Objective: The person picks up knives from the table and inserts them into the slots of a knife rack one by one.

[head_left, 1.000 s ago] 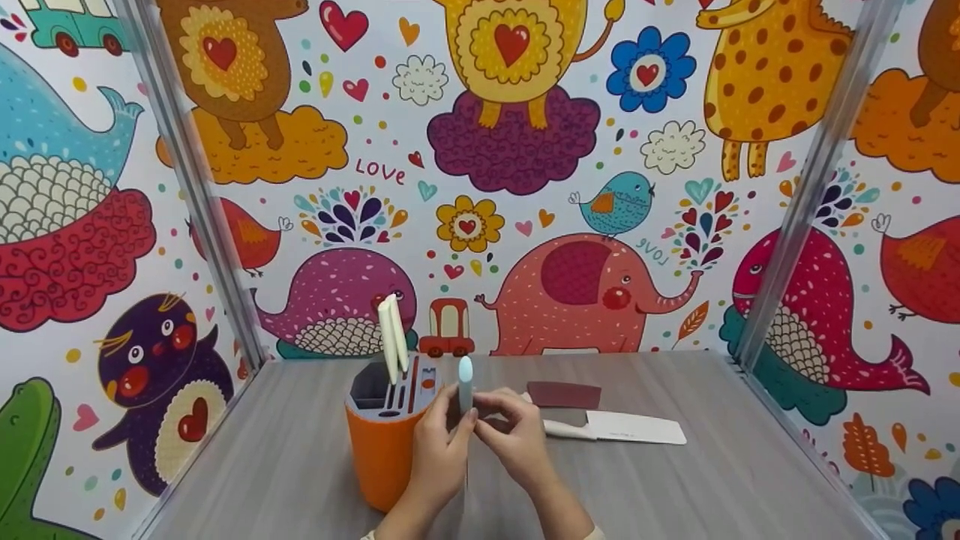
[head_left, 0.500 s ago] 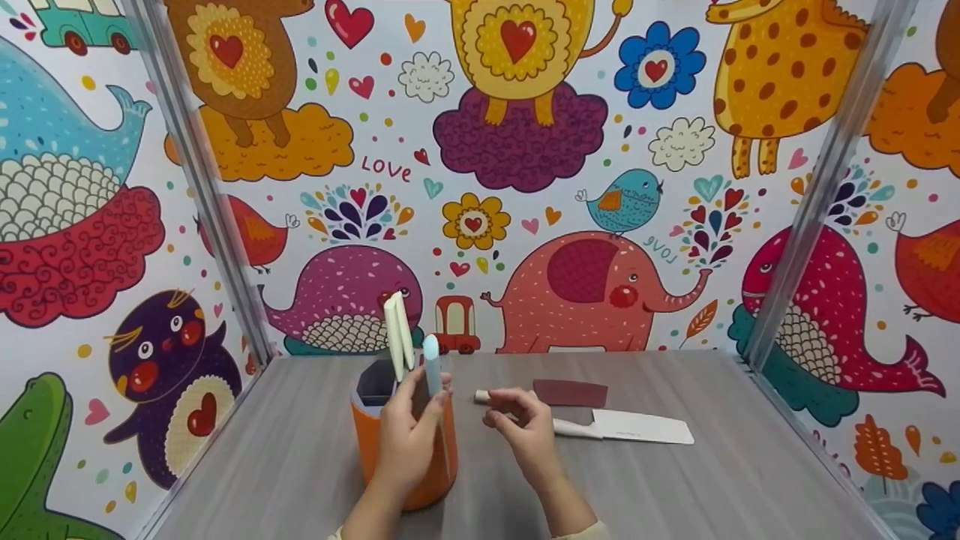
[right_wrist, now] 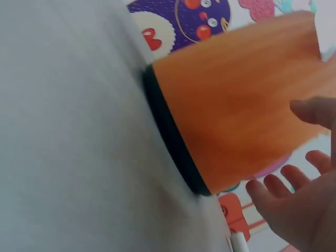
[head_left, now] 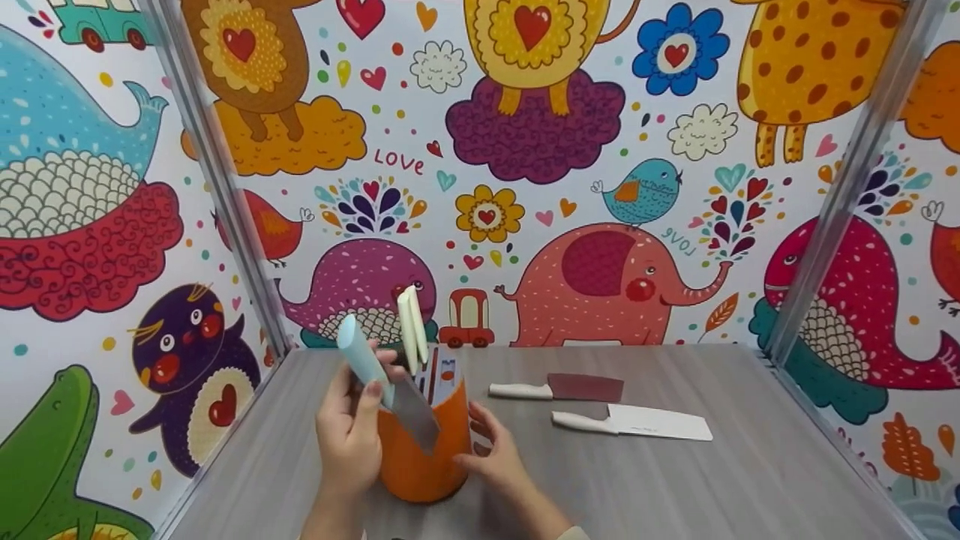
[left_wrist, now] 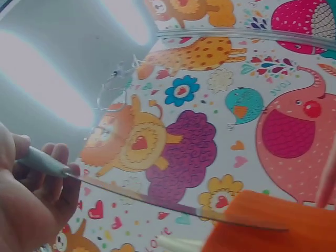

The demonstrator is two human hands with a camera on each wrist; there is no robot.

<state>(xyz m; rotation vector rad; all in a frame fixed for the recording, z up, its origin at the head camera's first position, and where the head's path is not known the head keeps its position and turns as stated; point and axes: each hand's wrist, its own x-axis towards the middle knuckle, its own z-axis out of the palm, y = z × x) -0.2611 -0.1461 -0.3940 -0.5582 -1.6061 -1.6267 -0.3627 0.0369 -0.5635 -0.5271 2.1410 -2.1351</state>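
Note:
My left hand [head_left: 351,431] grips a knife [head_left: 363,361] by its light blue handle. Its grey blade slants down to the right, in front of an orange knife block [head_left: 424,472]. In the left wrist view the blade [left_wrist: 142,197] shows nearly edge-on, across the corner of the block. White handles [head_left: 412,330] stand up from the slotted grey top of the block. At the block's right side is my right hand [head_left: 495,454], thumb and fingers spread apart. In the right wrist view the right hand [right_wrist: 307,205] is close to the orange wall; contact is unclear.
Two more knives lie on the grey wood-look table [head_left: 645,487] to the right: a white-bladed cleaver [head_left: 664,423] and a knife with a dark red blade [head_left: 586,386]. Walls with cartoon animals [head_left: 600,277] enclose the table at the back and sides.
My left hand has carried the blue-handled knife leftward and tilted it, blade toward the lower right. My right hand has left its place by the knife and moved to the block's right side.

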